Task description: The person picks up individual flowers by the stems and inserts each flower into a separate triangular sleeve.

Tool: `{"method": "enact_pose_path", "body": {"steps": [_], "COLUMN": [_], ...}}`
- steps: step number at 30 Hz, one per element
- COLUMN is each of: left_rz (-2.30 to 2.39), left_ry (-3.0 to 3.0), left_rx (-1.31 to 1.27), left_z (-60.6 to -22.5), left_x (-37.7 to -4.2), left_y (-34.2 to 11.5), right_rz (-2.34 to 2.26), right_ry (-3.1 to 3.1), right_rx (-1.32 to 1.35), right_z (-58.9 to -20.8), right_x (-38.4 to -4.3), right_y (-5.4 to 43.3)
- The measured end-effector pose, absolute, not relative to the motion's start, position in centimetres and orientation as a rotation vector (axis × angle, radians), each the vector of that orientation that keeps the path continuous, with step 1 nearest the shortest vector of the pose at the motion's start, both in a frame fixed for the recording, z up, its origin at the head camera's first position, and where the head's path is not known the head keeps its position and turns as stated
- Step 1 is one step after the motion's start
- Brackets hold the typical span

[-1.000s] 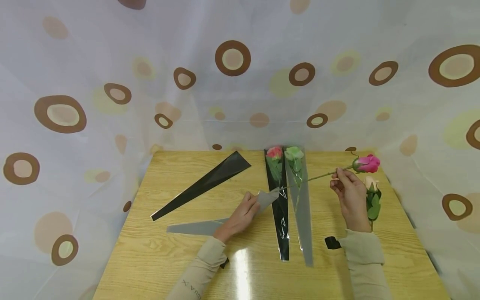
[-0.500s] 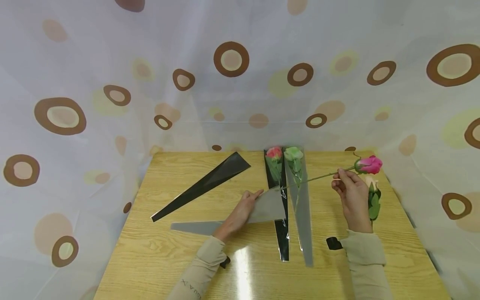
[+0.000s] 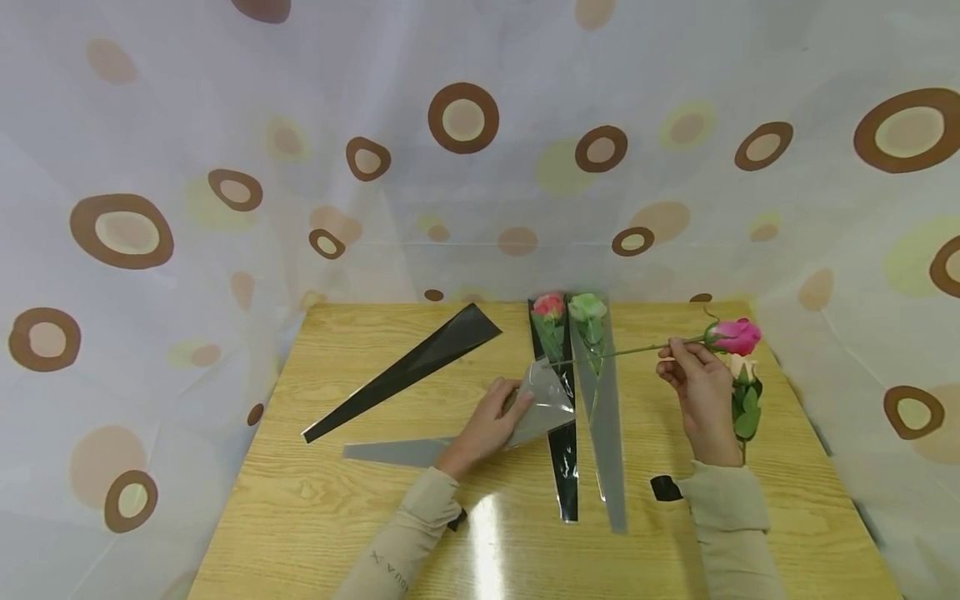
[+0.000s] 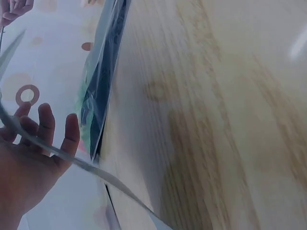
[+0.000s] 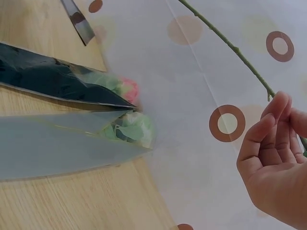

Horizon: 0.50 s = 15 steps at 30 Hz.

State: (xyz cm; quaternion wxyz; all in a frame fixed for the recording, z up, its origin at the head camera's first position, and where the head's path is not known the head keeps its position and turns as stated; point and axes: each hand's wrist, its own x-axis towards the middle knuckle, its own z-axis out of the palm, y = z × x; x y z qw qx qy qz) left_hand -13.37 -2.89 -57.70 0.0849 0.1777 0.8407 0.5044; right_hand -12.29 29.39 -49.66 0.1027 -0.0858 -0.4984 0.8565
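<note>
My left hand (image 3: 486,429) grips a grey, clear-fronted flower sleeve (image 3: 551,404) near its wide mouth, thumb on top. The sleeve's narrow tail stretches left over the table. In the left wrist view the sleeve shows edge-on as a thin strip (image 4: 112,179) crossing my left hand (image 4: 29,167). Fingertips of my right hand (image 3: 701,392) pinch the stem of a pink artificial rose (image 3: 737,337) just below its bloom. That stem (image 5: 235,49) slants left and its lower end meets the sleeve's mouth. The right wrist view leaves the pink bloom out.
A red rose in a black sleeve (image 3: 567,475) and a green rose in a grey sleeve (image 3: 611,450) lie side by side beneath the stem. One black sleeve (image 3: 405,371) lies at left. A peach rose (image 3: 746,400) lies beyond my right hand. Patterned curtain surrounds the wooden table (image 3: 300,517).
My left hand has shifted its hold on the sleeve, which has turned so its mouth spreads wider and tilts upward by the stem's end. My right hand with the rose has barely moved.
</note>
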Motion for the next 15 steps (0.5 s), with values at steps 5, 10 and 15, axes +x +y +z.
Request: {"method": "enact_pose_path", "body": {"steps": [5, 10, 15], "left_rz": [1.723, 1.85, 1.834], "left_ry": [2.303, 2.163, 2.189], "left_rx": [0.526, 0.535, 0.56], "left_z": [-57.6, -57.4, -57.0], "left_x": [-13.7, -14.4, -14.5], "left_y": [-2.8, -3.0, -2.9], "right_rz": [2.541, 2.544, 2.554], "right_ry": [-1.478, -1.488, -1.495], "right_rx": [-0.235, -0.217, -0.204], "right_z": [-49.7, -49.9, -50.2], "right_x": [-12.1, -12.0, -11.8], "right_y": [29.5, 29.7, 29.8]}}
